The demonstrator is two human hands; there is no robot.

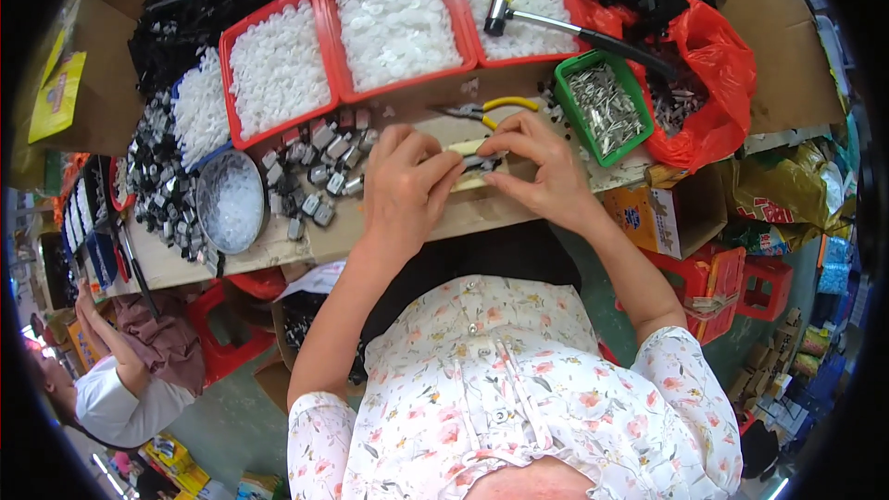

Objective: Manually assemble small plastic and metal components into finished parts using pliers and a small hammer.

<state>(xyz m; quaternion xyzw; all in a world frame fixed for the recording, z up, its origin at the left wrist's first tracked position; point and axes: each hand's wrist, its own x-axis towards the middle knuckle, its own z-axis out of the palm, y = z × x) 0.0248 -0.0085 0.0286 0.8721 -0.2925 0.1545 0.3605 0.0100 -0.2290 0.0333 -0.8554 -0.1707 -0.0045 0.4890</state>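
Observation:
My left hand (406, 181) and my right hand (542, 167) meet over the front of the table. Between them is a cream-coloured block (470, 181) with a small dark and grey part (477, 163) at it. The fingers of my left hand close around the left end of this work and partly hide it. Thumb and forefinger of my right hand pinch at the small part's right end. Just beyond my fingers lie pliers with yellow handles (509, 103). Left of my left hand is a loose heap of small silver-and-black parts (319, 167).
A red tray (289, 125), a second red tray (407, 82) and a third red tray (528, 59) hold white plastic pieces. A hammer (546, 21) rests across the third. Metal pieces fill a green tray (630, 150) beside a red bag (722, 46). Another person (130, 398) sits at left.

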